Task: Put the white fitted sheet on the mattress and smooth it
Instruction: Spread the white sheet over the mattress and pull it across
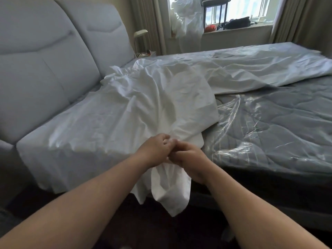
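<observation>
Sheet (pixel 143 97) bunched on mattress (pixel 278 123) left half; headboard (pixel 45 60) at left; window (pixel 239 11) behind.

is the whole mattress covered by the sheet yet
No, the grey mattress lies bare on the right, while the white sheet covers only the headboard end.

Fitted sheet (pixel 143 97): plain white; mattress (pixel 278 126): dark grey, wavy quilted stitching under clear glossy film; headboard (pixel 45 60): pale grey, panelled; curtains (pixel 296 18): beige; windowsill object (pixel 209 28): red
</observation>
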